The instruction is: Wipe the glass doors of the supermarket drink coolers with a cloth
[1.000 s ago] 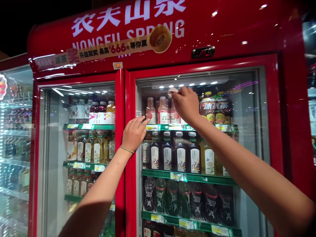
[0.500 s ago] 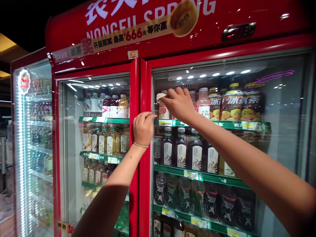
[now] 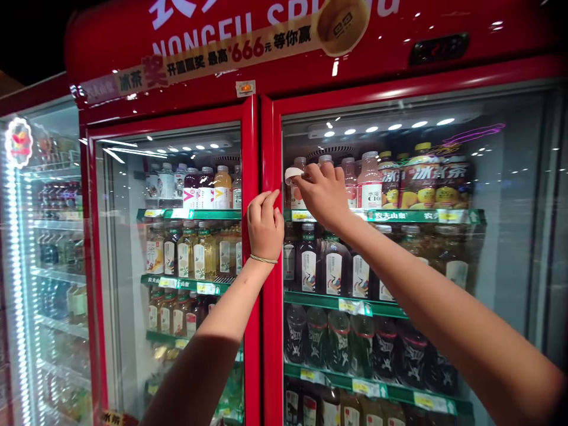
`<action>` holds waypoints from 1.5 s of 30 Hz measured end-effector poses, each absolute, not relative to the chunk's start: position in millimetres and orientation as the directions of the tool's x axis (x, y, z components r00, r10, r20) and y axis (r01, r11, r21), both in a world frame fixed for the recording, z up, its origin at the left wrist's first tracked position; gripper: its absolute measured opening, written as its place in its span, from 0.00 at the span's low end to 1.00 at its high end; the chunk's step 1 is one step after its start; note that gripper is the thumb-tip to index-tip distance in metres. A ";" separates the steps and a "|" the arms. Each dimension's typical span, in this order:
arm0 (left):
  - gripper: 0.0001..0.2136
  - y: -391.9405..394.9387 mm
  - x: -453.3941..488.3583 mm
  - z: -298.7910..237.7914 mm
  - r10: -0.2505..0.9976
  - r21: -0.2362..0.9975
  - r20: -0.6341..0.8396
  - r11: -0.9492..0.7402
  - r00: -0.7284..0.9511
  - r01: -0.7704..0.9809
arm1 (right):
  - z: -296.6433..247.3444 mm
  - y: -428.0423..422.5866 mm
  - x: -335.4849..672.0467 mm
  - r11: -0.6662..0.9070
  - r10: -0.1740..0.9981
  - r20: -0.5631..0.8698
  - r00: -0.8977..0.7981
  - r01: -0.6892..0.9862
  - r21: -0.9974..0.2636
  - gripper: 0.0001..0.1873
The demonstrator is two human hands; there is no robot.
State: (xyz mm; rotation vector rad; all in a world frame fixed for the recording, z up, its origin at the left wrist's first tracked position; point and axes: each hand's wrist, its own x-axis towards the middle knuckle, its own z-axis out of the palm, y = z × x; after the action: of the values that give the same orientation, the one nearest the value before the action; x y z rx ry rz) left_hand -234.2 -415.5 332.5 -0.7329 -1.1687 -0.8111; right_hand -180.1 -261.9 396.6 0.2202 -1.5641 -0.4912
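Observation:
My right hand [image 3: 323, 192] is closed on a small folded white cloth [image 3: 293, 173], held at the upper left of the right glass door [image 3: 501, 177]. Whether it is fabric or paper tissue I cannot tell. The cloth is at the glass, in front of the top-shelf bottles. My left hand [image 3: 265, 225], with a thin band at the wrist, lies against the red door frame [image 3: 251, 331] between the two doors. Its fingers point upward, somewhat bent, and nothing shows in them.
Behind the glass stand rows of bottled drinks on green-edged shelves [image 3: 386, 309]. Above is the cooler's red header [image 3: 213, 112] with a small digital display [image 3: 439, 48]. Another lit cooler [image 3: 57, 248] stands at the left.
The view has shifted slightly, with the left cooler sliding toward the left edge. My left hand has moved up a little along the frame. My right hand still holds the cloth near the same spot.

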 end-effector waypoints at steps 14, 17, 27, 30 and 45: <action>0.22 -416.8 -238.1 310.8 -0.074 -0.174 0.967 0.513 0.245 0.841 | 369.8 -244.9 -171.8 0.871 -0.452 0.878 -0.156 0.135 0.472 0.14; 0.23 -416.8 -238.3 306.4 -0.042 -0.178 0.972 0.509 0.231 0.842 | 367.4 -226.7 -166.0 0.843 -0.500 0.850 -0.164 0.134 0.521 0.14; 0.26 -415.9 -233.9 290.1 0.011 -0.116 0.992 0.525 0.129 0.843 | 325.7 -236.9 -154.8 0.899 -0.419 0.896 -0.143 0.068 0.432 0.24; 0.26 -416.6 -233.8 280.4 0.062 -0.131 0.991 0.557 0.117 0.820 | 288.6 -236.2 -147.5 0.915 -0.390 0.910 -0.140 0.058 0.400 0.24; 0.29 -419.0 -234.0 272.4 0.048 -0.160 0.986 0.568 0.162 0.807 | 289.0 -254.9 -156.5 0.892 -0.447 0.869 -0.211 -0.029 0.452 0.25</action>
State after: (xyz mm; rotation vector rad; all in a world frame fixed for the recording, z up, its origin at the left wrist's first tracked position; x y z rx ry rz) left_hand -234.0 -419.0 272.4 -0.8290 -1.3120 -0.6410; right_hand -156.5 -254.9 289.0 0.3622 -1.7538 -0.3972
